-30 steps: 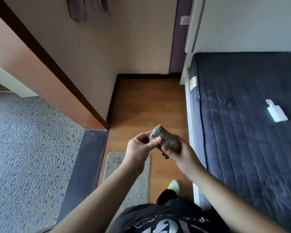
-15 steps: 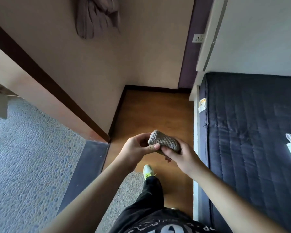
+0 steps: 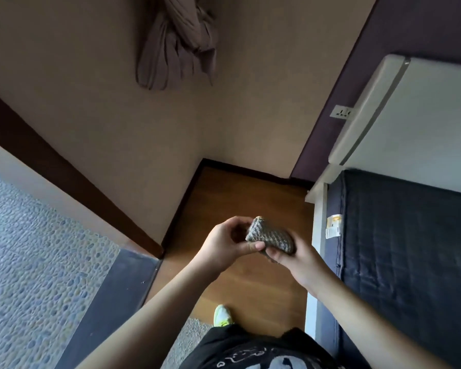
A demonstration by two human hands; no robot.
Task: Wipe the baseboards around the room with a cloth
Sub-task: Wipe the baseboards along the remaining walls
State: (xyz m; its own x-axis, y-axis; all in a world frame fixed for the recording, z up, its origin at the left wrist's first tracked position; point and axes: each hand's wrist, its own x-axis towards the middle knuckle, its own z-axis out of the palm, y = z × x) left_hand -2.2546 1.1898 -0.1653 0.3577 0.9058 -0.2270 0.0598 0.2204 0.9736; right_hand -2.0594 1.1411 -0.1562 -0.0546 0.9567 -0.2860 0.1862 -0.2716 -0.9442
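Observation:
A folded grey knitted cloth is held between both hands above the wooden floor. My left hand pinches its left end with thumb and fingers. My right hand cups it from below and the right. A dark baseboard runs along the foot of the beige walls, meeting at the far corner, with its left stretch leading back toward a door frame.
A bed with a dark quilted mattress and white frame fills the right side. A pebble-patterned floor lies left beyond a dark threshold. A garment hangs on the wall. My shoe stands on the wood floor.
I have stepped forward along the narrow strip of floor and the view has tilted up toward the corner. Both hands still hold the cloth in much the same way.

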